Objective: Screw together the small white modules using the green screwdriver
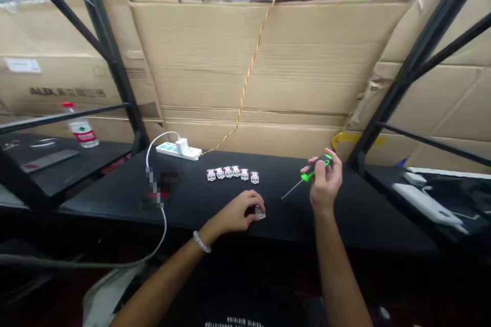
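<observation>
My left hand [243, 211], with a pale beaded bracelet at the wrist, is closed on a small white part [260, 212] near the table's front edge. Its fingers hide much of that part, and its exact kind is too small to make out. Raised over the table on the right, my right hand [325, 184] grips a green and black screwdriver [307, 177]. The metal shaft slants down to the left, its tip apart from the white part. Farther back, several small white parts with magenta bits [228, 172] stand in a row.
A white power strip [192, 153] with a plugged-in charger lies at the back left; its white cable [164, 214] loops over the front edge. Cardboard [199, 61] walls the back. Black metal posts [406, 79] flank the table [368, 209]. A bottle [85, 133] stands far left.
</observation>
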A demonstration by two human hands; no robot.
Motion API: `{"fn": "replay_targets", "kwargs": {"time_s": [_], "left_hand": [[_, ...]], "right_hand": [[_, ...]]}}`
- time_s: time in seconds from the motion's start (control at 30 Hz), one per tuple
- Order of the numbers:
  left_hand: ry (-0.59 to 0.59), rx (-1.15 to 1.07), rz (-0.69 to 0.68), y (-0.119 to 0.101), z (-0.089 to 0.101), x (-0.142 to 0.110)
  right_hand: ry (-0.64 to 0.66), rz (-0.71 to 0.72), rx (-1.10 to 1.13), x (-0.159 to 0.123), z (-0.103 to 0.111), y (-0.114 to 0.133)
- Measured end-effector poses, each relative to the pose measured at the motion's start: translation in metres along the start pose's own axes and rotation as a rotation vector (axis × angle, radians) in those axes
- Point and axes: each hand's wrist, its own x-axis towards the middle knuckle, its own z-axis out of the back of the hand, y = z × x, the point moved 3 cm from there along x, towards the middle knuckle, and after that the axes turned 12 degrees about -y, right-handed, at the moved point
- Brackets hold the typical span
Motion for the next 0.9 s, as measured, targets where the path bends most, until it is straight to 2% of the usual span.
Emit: {"fn": "replay_targets", "kwargs": {"time_s": [0.13, 0.4, 0.63, 0.73, 0.8, 0.9], "left_hand": [[0.004, 0.006, -0.013, 0.0, 0.0, 0.001], [0.002, 0.004, -0.016, 0.0, 0.0, 0.001], [0.013, 0.009, -0.017, 0.0, 0.0, 0.0], [0.012, 0.007, -0.016, -0.001, 0.0, 0.001], [0.017, 0.003, -0.013, -0.001, 0.0, 0.001], [0.024, -0.003, -0.015, -0.002, 0.0, 0.0]], "right_hand": [[0.053, 0.023, -0.102, 0.003, 0.005, -0.002], [0.26, 0.112, -0.213, -0.031, -0.017, -0.001], [0.272, 0.107, -0.185, -0.032, -0.017, -0.002], [0.279, 0.124, -0.138, -0.031, -0.017, 0.006], [0.307, 0.141, -0.06, -0.031, -0.018, 0.018], [0.278, 0.164, 0.026, -0.03, -0.015, 0.037]]}}
